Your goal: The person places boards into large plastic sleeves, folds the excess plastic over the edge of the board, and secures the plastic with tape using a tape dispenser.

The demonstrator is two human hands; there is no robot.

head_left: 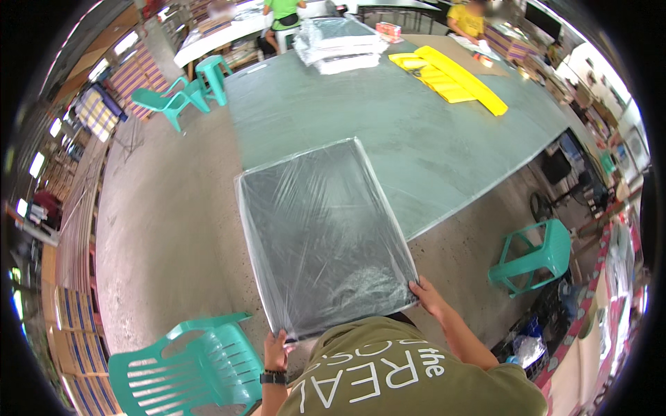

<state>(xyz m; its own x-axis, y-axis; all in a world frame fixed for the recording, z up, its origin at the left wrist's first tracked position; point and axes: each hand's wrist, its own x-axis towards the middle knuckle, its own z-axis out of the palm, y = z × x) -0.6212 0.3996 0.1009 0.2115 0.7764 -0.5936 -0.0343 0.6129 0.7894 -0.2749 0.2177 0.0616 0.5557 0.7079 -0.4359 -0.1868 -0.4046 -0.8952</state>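
Head view, wrapped panel (325, 239), hands (276, 352) (430, 297) partly hidden

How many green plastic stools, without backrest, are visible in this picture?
2: one stool at upper left, beside the table; another stool to the right of the right hand. Others may be hidden in the background.

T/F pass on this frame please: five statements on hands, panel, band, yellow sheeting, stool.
1. The left hand and right hand both hold the panel. True.
2. The band is on the right wrist. False: the band is on the left wrist.
3. Clear film covers the panel. True.
4. The yellow sheeting lies on the floor. False: it lies on the table.
5. The stool at right is green. True.
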